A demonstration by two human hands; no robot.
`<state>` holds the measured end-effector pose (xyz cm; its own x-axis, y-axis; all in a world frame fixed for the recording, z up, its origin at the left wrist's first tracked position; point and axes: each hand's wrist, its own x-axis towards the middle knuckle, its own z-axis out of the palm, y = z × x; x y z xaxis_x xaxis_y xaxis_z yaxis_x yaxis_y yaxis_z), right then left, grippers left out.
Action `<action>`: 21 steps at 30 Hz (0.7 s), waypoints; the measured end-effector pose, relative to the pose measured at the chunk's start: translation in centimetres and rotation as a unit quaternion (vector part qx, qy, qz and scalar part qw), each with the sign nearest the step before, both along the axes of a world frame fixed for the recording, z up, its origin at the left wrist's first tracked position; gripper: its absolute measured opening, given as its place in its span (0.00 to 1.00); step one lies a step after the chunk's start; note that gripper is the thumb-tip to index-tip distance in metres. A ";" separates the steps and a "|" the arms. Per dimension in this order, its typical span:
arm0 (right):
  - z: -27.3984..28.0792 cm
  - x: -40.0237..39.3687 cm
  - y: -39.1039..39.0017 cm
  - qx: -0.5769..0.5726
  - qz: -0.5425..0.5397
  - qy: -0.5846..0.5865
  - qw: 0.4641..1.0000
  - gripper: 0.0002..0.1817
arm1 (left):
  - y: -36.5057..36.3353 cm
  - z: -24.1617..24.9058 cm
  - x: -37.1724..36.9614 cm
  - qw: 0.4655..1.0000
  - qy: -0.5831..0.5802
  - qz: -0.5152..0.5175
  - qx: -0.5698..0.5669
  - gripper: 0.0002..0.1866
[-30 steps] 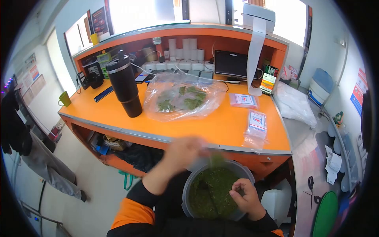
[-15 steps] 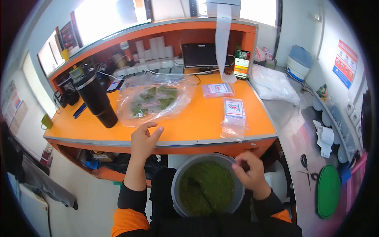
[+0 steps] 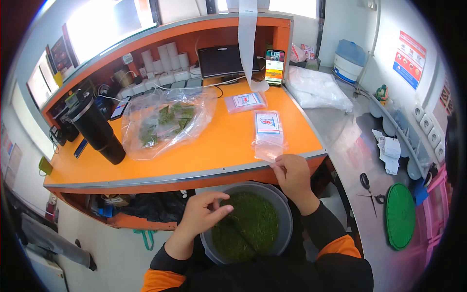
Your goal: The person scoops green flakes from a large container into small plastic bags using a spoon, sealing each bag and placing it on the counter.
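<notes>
My right hand (image 3: 296, 179) is at the front edge of the orange desk (image 3: 199, 158), its thumb and fingertips pinched at the near end of a small clear plastic bag (image 3: 269, 150). This bag lies in a stack with a blue-and-red printed label. Over the left rim of a grey bucket (image 3: 287, 228) hovers my left hand (image 3: 203, 215), thumb and index finger apart, holding nothing. Finely cut green plant matter (image 3: 250, 219) fills much of the bucket, and a dark handle or stick slants through it. A large clear bag (image 3: 199, 119) on the desk contains several small green-filled packets.
A black tumbler (image 3: 99, 131) stands left on the desk. Another stack of printed bags (image 3: 245, 101) lies behind, near a propped phone (image 3: 275, 68) and monitor (image 3: 221, 62). Scissors (image 3: 366, 185) and a green lid (image 3: 400, 216) rest on the right counter. A person's leg (image 3: 63, 243) shows left.
My right hand has moved up from the bucket's right side to the small plastic bags and pinched one's end. My left hand has lowered over the bucket. The view has turned right.
</notes>
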<state>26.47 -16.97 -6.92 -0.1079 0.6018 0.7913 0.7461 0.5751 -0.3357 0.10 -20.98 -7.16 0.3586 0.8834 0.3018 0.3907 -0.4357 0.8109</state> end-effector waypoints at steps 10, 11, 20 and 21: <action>-0.3 -4.1 -6.8 -0.277 0.382 0.478 0.741 0.10 | -0.5 -1.6 2.9 0.920 -0.244 -0.157 -0.264 0.13; -0.3 -3.8 -6.5 -0.289 0.367 0.495 0.732 0.11 | -0.6 -1.9 2.8 0.928 -0.244 -0.156 -0.234 0.11; -2.9 -2.9 -5.7 -0.325 0.206 0.400 0.832 0.10 | -1.0 -1.5 2.5 0.987 0.055 -0.110 0.104 0.07; -2.1 -3.0 -6.2 -0.254 0.157 0.308 0.903 0.09 | -1.3 -1.5 2.5 0.987 0.073 -0.105 0.101 0.08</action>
